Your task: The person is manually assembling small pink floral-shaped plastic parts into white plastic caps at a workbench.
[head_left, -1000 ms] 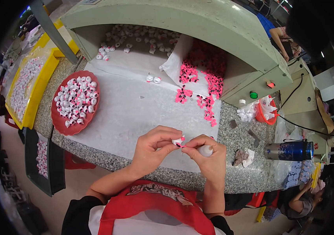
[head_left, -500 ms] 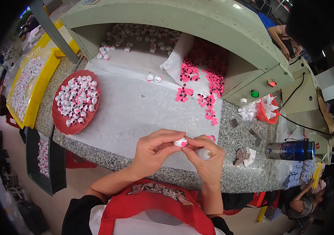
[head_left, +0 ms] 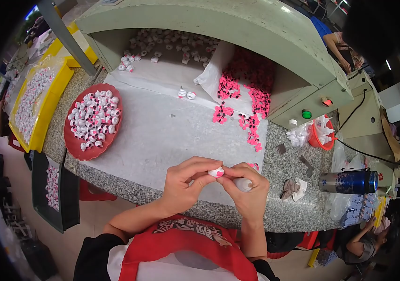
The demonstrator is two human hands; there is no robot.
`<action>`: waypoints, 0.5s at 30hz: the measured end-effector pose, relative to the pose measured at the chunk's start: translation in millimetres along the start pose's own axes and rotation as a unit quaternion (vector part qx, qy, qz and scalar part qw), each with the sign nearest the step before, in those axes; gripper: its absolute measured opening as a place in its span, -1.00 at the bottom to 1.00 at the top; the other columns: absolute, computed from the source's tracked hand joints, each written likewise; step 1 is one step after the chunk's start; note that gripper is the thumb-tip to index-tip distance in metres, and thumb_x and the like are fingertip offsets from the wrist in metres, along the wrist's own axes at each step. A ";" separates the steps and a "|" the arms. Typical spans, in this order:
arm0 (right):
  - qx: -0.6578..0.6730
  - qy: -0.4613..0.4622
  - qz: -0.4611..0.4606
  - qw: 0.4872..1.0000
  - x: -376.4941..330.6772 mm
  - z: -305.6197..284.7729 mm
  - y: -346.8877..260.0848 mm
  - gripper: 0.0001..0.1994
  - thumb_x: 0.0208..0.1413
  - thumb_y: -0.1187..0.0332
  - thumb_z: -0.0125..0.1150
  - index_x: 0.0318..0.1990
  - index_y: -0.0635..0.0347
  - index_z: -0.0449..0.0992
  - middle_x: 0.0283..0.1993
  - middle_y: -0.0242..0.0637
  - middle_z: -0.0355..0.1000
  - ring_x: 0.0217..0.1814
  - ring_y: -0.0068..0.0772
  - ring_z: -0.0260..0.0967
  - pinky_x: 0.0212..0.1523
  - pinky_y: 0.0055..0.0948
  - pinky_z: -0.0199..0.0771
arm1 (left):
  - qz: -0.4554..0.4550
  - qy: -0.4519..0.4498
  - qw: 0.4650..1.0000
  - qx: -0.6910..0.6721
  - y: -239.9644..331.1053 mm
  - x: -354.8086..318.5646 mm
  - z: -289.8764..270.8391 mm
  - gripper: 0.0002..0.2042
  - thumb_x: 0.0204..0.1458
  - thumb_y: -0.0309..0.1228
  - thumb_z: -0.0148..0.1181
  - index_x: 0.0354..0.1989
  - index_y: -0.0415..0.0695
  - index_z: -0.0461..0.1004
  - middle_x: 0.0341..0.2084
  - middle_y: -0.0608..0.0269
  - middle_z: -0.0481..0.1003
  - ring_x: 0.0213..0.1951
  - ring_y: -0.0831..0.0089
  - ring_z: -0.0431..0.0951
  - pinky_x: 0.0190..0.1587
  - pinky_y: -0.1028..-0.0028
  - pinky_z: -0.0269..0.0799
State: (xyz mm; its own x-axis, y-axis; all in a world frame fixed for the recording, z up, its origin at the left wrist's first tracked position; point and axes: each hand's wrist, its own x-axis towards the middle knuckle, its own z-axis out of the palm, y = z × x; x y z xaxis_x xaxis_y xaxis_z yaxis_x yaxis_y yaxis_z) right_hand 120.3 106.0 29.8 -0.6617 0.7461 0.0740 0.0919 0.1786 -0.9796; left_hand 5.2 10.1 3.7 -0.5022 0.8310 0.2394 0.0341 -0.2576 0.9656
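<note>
My left hand (head_left: 188, 180) and my right hand (head_left: 246, 187) meet over the near edge of the granite counter (head_left: 162, 194). Between their fingertips they pinch one small white piece with a pink part (head_left: 216, 172). A second small white piece (head_left: 244, 184) sits tucked in my right hand's fingers. A red round tray (head_left: 75, 149) heaped with white-and-pink pieces (head_left: 93, 119) lies to the left. Loose pink pieces (head_left: 246, 93) spill over the white sheet (head_left: 162, 126) ahead of my hands.
A pale green machine housing (head_left: 237, 33) with a green button (head_left: 306, 114) and a red button (head_left: 326, 102) arches over the back. Yellow bins (head_left: 45, 107) of pieces stand at far left. A blue metal can (head_left: 350, 181) lies at right. Other people sit at the right edge.
Both hands stayed together at the counter edge. The fingers have shifted slightly around the small white and pink piece, which now sits squarely between both hands' fingertips.
</note>
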 end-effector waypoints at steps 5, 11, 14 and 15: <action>0.012 -0.003 0.014 1.000 0.5 0.8 0.5 -0.78 -0.33 0.64 0.30 -0.40 0.31 0.53 -0.48 -0.31 0.39 -0.43 -0.57 0.33 -0.41 -0.64 0.28 | -0.027 0.002 0.999 -0.036 0.8 -1.2 -1.2 -0.79 -0.09 -0.71 0.04 -0.23 -0.30 0.43 -0.25 0.05 0.43 -0.21 0.39 0.46 -0.20 0.53 0.41; 0.016 -0.011 -0.010 1.000 5.2 2.2 13.6 -0.84 -0.28 0.61 0.29 -0.44 0.28 0.52 -0.50 -0.35 0.40 -0.49 -0.62 0.29 -0.49 -0.66 0.26 | -0.101 -0.006 0.989 -0.109 -6.9 -1.8 -2.6 -0.78 -0.04 -0.67 0.01 -0.18 -0.34 0.39 -0.25 0.10 0.43 -0.20 0.44 0.45 -0.16 0.55 0.38; 0.047 -0.013 0.004 0.999 6.8 4.9 17.5 -0.84 -0.29 0.60 0.30 -0.45 0.28 0.52 -0.50 -0.36 0.40 -0.49 -0.63 0.29 -0.48 -0.66 0.25 | -0.130 -0.008 0.982 -0.135 -9.0 -1.9 -5.5 -0.77 -0.05 -0.69 0.00 -0.18 -0.32 0.39 -0.25 0.13 0.42 -0.18 0.45 0.44 -0.11 0.53 0.38; 0.053 -0.014 0.006 0.998 6.5 5.0 18.0 -0.85 -0.28 0.60 0.30 -0.45 0.28 0.52 -0.50 -0.36 0.40 -0.48 -0.63 0.29 -0.48 -0.66 0.25 | -0.127 -0.004 0.982 -0.137 -8.7 -2.7 -5.0 -0.77 -0.05 -0.70 0.00 -0.18 -0.33 0.39 -0.25 0.13 0.43 -0.18 0.46 0.44 -0.11 0.54 0.38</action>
State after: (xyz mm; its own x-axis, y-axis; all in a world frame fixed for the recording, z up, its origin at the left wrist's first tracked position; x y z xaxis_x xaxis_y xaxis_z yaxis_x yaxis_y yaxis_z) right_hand 114.0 110.9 11.7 -0.6820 0.7290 0.0592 0.0216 0.1010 -0.9947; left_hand 1.9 7.7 -5.8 -0.4573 0.8893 -0.0028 -0.3261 -0.1648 0.9309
